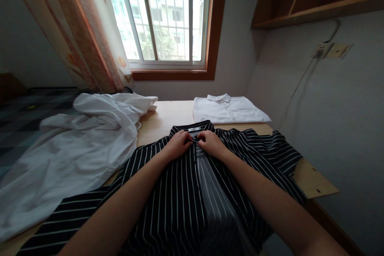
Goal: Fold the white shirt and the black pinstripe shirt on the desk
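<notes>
A black shirt with white stripes (177, 192) lies spread on the wooden table, its collar pointing away from me and its front parted below the neck. My left hand (179, 144) pinches the left front edge just under the collar. Close beside it, my right hand (211, 143) grips the right front edge at the same height. A small gap separates the fingertips of both hands. The button or buttonhole between them is too small to make out. Both sleeves stretch out to the sides.
A folded white shirt (229, 110) lies at the table's back right. Loose white cloth (99, 136) covers the left side, over a checked bed (18, 128). The pale tabletop (172, 114) shows behind the collar. Behind are a window and curtain; a wall shelf hangs upper right.
</notes>
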